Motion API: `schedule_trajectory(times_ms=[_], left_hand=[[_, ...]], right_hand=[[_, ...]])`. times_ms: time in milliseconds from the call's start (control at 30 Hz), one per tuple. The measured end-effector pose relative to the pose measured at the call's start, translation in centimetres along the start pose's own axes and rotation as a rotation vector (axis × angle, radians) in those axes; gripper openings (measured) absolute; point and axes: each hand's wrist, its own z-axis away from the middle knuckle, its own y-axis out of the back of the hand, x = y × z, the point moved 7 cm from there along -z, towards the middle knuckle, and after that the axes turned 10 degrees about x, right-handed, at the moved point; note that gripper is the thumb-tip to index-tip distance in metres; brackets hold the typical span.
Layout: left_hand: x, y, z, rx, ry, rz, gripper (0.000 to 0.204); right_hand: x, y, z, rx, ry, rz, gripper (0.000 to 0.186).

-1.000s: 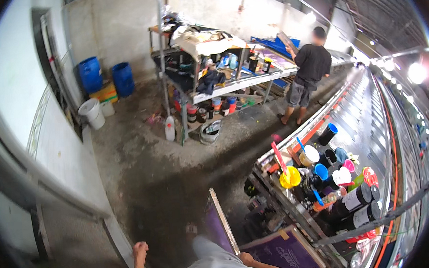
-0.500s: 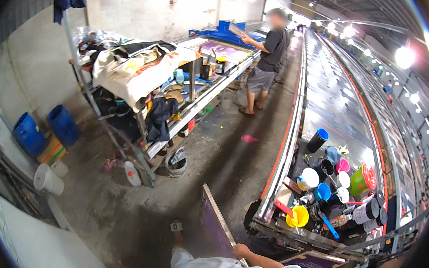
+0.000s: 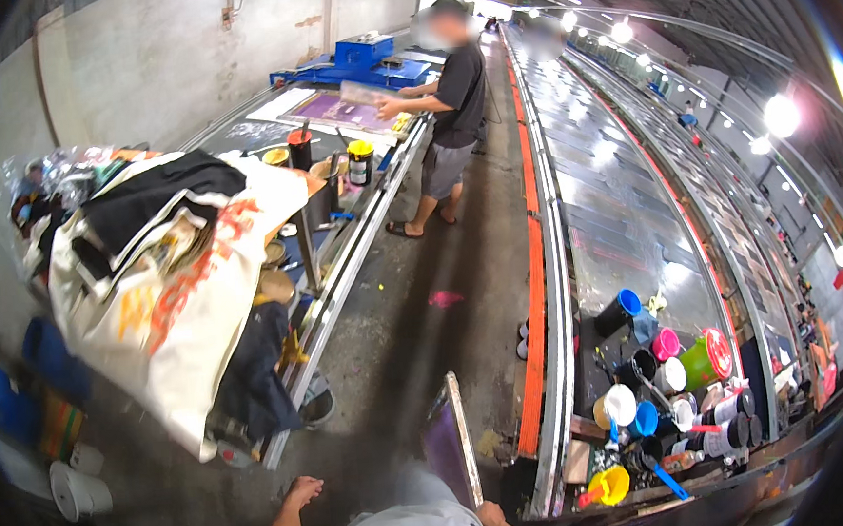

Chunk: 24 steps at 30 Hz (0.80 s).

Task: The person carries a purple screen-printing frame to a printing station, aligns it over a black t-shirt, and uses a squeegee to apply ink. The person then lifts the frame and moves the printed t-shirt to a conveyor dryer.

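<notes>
While the view has swung round over the last second, the grip has not changed: right hand stays curled around the lower edge of the screen frame, only its knuckles showing above the white garment. Frame stands on edge, nearly upright, wooden rail to the right and purple mesh facing left, just in front of the body and close against the near end of the long printing table.

Left hand hangs loose at the lower edge, fingers slack and apart, nothing in it. It sat further left in the picture a second ago; now nearer the middle.

Changes noted:
- wall and blue drums that filled the left side have slid out; only blue buckets and a white bucket remain at the left rim
- cluttered side table with its heap of cloths now runs up the left, much nearer
- co-worker now stands top centre, facing the side table, hands on a purple sheet there
- ink pots, blue, pink, yellow and white, have moved from mid-picture to lower right, just beside the frame

Reading: the aisle floor now lies straight ahead between the two tables. Frame is still carried, one-handed, not set down on either table
</notes>
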Motion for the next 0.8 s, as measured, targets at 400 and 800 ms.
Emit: schedule_trajectory(times_ms=[400, 800], left_hand=[[32.1, -12.3, -15.2, -0.068, -0.344, -0.369, 0.027], [64.7, -21.4, -28.2, -0.272, -0.424, -0.264, 0.038]], right_hand=[[-18.2, 11.5, -15.7, 0.192, -0.035, -0.027, 0.021], [-32.0, 34.5, -26.1, 0.68, 0.106, -0.598, 0.012]])
